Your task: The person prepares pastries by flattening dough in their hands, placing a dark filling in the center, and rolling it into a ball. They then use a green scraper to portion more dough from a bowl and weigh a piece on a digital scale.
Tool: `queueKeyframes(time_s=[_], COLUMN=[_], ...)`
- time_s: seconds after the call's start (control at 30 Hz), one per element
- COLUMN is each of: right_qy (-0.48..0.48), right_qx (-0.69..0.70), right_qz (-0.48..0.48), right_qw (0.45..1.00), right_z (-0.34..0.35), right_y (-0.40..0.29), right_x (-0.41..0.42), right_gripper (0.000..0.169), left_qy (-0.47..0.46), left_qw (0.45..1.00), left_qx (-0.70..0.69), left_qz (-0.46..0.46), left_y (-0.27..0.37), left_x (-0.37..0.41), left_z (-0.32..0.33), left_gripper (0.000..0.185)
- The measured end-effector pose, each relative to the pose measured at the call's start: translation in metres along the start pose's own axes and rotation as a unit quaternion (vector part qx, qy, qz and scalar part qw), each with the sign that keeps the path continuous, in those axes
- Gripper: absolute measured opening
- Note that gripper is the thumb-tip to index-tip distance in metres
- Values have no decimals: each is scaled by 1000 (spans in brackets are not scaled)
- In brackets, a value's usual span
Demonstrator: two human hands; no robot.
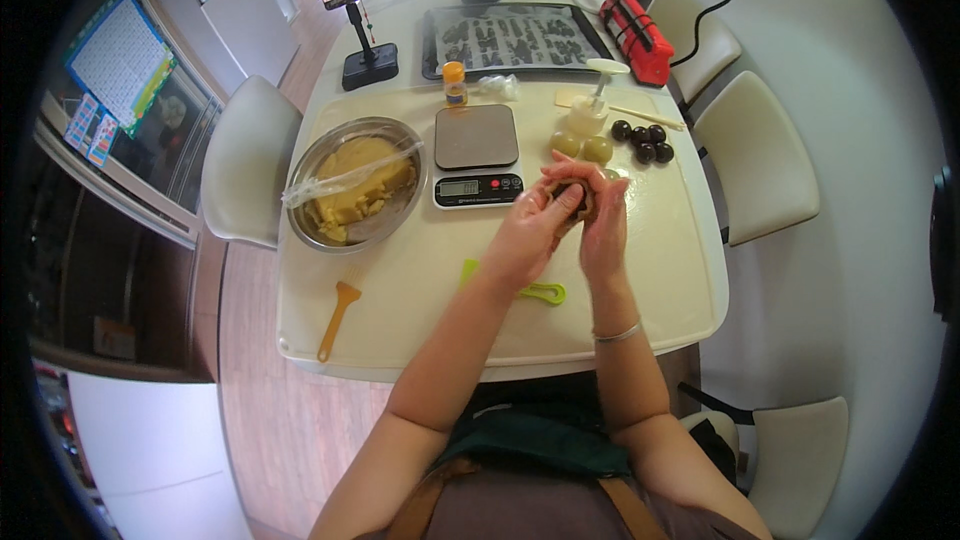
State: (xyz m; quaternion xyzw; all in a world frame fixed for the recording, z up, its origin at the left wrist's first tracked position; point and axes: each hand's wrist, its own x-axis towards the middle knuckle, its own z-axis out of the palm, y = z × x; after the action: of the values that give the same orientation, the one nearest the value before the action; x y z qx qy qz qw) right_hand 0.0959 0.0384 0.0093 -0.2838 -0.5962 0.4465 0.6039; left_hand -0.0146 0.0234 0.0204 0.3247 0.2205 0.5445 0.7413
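Both hands meet above the mat's right half, holding a piece of brown dough (589, 211) wrapped partly around a dark ball (564, 199). My left hand (534, 221) presses its thumb on the dark ball; my right hand (604, 217) cups the dough from the right and far side. Just beyond them lie pale green balls (598, 149), several dark balls (646, 138) and a white plunger mould (589, 114). Left of the hands stands a kitchen scale (477, 139). A steel bowl (413, 221) holds yellow dough (367, 180) with plastic film across it.
A green-handled tool (551, 293) lies under my left forearm, an orange pastry brush (341, 311) at front left. Beyond the scale are an orange-capped jar (454, 82), a lined baking tray (517, 76), a phone stand (370, 66) and a red case (637, 37). Chairs flank the table.
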Motion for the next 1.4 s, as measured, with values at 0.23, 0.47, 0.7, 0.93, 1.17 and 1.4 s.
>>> queueKeyframes(time_s=[0.23,0.47,0.7,0.93,1.17,1.4], right_qy=[-196,-162,-47,89,-8,135], right_qx=[-302,-307,-323,-483,-334,-268], right_qz=[-17,-14,-58,-55,9,-31], right_qw=[933,938,944,869,942,953], right_z=[-38,-29,-22,-4,-19,-5], right_y=[-30,-16,-9,-7,-27,-3], right_x=[-2,-4,-7,-15,-7,-14], right_gripper=[90,57,52,51,51,50], left_qy=[21,-81,-62,2,-11,71], left_qw=[998,994,992,995,987,992], left_qx=[-17,37,87,93,162,103], left_qz=[-64,-67,-70,-20,13,15], left_y=[29,19,24,6,6,2], left_x=[-9,-5,-10,-1,-2,-6], left_z=[-17,-18,-9,-12,-14,6], left_gripper=[52,48,44,34,34,39])
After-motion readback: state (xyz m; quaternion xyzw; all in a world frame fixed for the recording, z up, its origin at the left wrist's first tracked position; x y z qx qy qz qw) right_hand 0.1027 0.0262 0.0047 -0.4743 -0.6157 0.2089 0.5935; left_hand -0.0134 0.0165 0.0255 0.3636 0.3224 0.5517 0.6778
